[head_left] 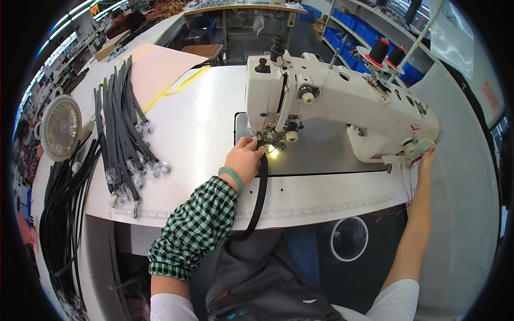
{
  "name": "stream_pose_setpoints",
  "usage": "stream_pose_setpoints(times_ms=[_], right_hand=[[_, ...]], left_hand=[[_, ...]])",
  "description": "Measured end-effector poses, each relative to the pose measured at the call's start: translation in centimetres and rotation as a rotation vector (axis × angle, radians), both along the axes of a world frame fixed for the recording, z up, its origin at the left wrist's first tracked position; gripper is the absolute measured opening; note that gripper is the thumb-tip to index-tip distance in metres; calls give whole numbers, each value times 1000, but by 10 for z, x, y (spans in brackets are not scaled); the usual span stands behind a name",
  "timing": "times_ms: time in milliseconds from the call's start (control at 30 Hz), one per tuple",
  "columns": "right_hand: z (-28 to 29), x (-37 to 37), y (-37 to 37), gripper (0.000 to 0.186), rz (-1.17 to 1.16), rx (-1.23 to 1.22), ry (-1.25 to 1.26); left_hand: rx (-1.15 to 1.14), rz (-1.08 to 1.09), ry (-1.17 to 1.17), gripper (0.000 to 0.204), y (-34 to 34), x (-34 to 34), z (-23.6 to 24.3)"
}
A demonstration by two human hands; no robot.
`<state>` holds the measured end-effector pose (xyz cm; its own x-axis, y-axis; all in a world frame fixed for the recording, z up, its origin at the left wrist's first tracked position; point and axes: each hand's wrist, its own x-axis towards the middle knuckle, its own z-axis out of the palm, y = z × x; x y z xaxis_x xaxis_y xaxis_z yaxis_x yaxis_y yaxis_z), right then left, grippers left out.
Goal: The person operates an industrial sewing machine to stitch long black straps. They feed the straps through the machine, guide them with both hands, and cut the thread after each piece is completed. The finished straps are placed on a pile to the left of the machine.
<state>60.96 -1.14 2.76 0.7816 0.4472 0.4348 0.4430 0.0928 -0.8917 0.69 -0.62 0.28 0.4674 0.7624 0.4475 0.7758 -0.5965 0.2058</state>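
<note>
My left hand [244, 156] rests on the white table, fingers pinching a black strap [261, 187] right at the presser foot of the white sewing machine [332, 101]. The strap runs from the needle area back over the table's front edge toward my lap. A green bracelet and a green checked sleeve cover that wrist and forearm. My right hand [426, 157] reaches up to the handwheel at the machine's right end and touches it. A small lamp glows beside the needle.
A pile of black straps with clear-wrapped ends [126, 128] lies on the table's left part, more straps [64, 214] hang off the left side. A small white fan [61, 127] stands at the far left. Pink sheet [158, 67] behind. Two thread spools [386, 52] stand behind the machine.
</note>
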Motion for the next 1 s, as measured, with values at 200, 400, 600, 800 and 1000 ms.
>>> stream_pose_setpoints(times_ms=[200, 400, 600, 800, 1000], right_hand=[[13, -14, 1, 51, -55, 211, -34], [22, 15, 4, 48, -111, -100, -184], [95, 74, 29, 51, -152, -587, -711], [75, 59, 23, 53, -136, -446, -423], [-16, 11, 3, 51, 46, 14, -12]], left_hand=[[14, -13, 43, 27, 0, -4, 0], [11, -29, 38, 29, 2, -4, -3], [4, -64, 77, 30, -1, -6, 0], [27, -49, 13, 28, -4, -4, 1], [32, -25, -2, 28, -3, -2, 2]])
